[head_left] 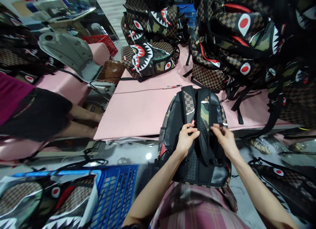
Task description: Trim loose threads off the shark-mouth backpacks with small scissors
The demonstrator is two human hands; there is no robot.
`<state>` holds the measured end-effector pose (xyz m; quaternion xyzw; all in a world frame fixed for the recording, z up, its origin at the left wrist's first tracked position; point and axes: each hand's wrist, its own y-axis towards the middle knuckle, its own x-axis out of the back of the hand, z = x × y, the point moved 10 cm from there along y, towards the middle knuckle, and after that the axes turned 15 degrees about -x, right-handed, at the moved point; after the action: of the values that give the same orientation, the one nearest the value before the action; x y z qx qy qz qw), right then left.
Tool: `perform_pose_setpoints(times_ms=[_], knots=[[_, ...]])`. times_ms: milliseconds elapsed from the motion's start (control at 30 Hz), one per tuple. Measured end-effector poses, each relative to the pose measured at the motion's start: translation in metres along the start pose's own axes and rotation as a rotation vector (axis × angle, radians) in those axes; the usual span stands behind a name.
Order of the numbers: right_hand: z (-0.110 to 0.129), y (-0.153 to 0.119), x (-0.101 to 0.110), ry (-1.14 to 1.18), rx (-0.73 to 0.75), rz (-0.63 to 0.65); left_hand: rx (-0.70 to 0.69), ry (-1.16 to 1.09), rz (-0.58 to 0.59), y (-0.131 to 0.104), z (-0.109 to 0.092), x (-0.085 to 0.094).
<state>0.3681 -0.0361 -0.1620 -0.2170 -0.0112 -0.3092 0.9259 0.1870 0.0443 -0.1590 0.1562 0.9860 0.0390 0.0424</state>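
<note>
A backpack [192, 173] leans over the table's front edge against my lap, its black padded back and shoulder straps facing me. My left hand [187, 139] is closed on the left shoulder strap [189, 105], which has a brown check panel; a small red tag [193, 123] shows at its fingertips. My right hand [224, 139] is beside the right shoulder strap [204, 113], which has a camouflage panel. Its thumb and fingers are pinched together near the strap's outer edge, and whatever they hold is too small to make out.
Checked shark-face backpacks [150, 59] are piled at the back of the pink table [133, 110], with a larger heap [244, 41] at right. A pen-like tool [174, 86] lies behind my backpack. Blue crates [116, 189] stand lower left. Another person [34, 113] stands at left near a grey chair [66, 54].
</note>
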Motion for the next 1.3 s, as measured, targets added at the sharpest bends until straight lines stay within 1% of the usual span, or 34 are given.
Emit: perform_pose_setpoints(times_ms=[67,100,133,233,300,367,500,700,800,1033,1133,1300], knots=[[-0.020,-0.008,-0.019,-0.046,-0.116,0.164,-0.062,-0.064,-0.008,-0.004,-0.010,0.009],[-0.028,-0.013,-0.025,-0.050,-0.167,0.215,-0.069,-0.119,-0.020,-0.008,-0.013,0.015],[-0.035,-0.017,-0.028,-0.048,-0.203,0.237,-0.047,-0.185,-0.030,-0.014,-0.014,0.022],[-0.042,-0.024,-0.025,-0.036,-0.228,0.209,0.137,-0.373,-0.021,-0.037,-0.006,0.035],[-0.042,-0.025,-0.023,-0.039,-0.228,0.195,0.211,-0.437,0.009,-0.049,-0.005,0.038],[-0.040,-0.025,-0.020,-0.044,-0.222,0.182,0.204,-0.457,0.030,-0.054,-0.007,0.039],[-0.040,-0.026,-0.017,-0.061,-0.203,0.155,0.139,-0.471,0.049,-0.054,-0.012,0.037],[-0.042,-0.024,-0.016,-0.099,-0.167,0.131,0.097,-0.466,0.057,-0.055,-0.010,0.040],[-0.040,-0.024,-0.016,-0.108,-0.153,0.121,0.071,-0.451,0.064,-0.056,-0.011,0.042],[-0.034,-0.027,-0.017,-0.110,-0.149,0.113,0.106,-0.408,0.046,-0.058,-0.008,0.046],[-0.036,-0.027,-0.015,-0.108,-0.150,0.107,0.110,-0.409,0.044,-0.061,-0.011,0.049],[-0.044,-0.023,-0.013,-0.104,-0.147,0.111,0.107,-0.420,0.084,-0.068,-0.019,0.055]])
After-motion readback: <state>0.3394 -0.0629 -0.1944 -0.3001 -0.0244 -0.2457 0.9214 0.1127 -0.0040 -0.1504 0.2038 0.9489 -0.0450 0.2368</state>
